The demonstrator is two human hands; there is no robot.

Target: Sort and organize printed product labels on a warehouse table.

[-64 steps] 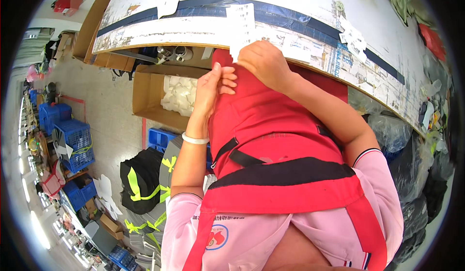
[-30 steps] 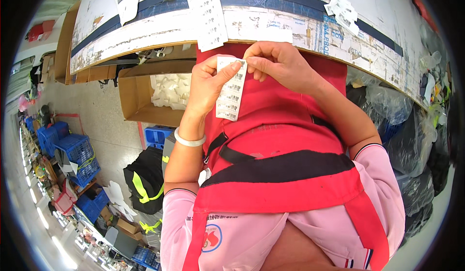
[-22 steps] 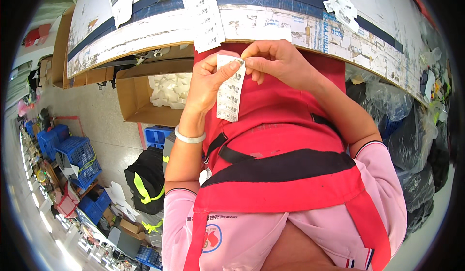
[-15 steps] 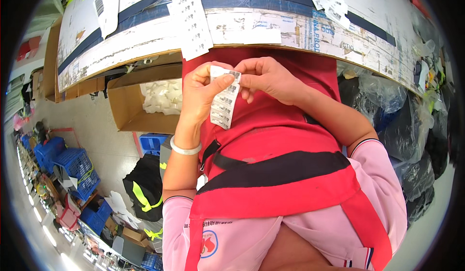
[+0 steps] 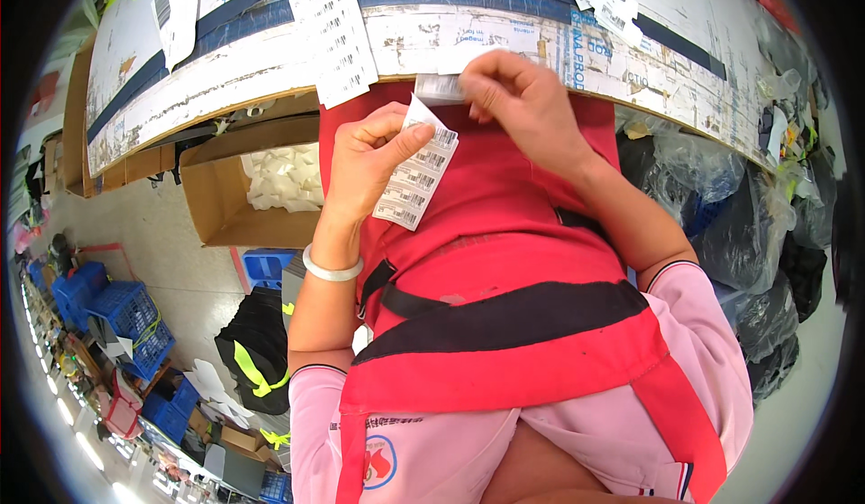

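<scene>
My left hand (image 5: 368,157) pinches a sheet of barcode labels (image 5: 411,187) between thumb and fingers. The sheet's upper corner curls up to a point, and its printed side shows. My right hand (image 5: 532,112) is raised at the near edge of the worktop, fingers curled and slightly blurred. From its fingertips a small printed label strip (image 5: 438,89) reaches left, just past the board's edge. Behind these fingers a plain white paper strip (image 5: 459,59) lies on the worktop, partly covered by the hand.
On the worn white worktop (image 5: 243,72) lie a long label sheet (image 5: 335,40), another white sheet (image 5: 178,18) and a pile of labels (image 5: 608,4). Below left, a cardboard box (image 5: 209,202) holds white scraps (image 5: 284,178). Plastic-wrapped dark bundles (image 5: 743,243) stand at right.
My right hand has moved away from the sheet, up and right to the worktop edge, with a label strip at its fingers. My left hand keeps its sheet, now tilted.
</scene>
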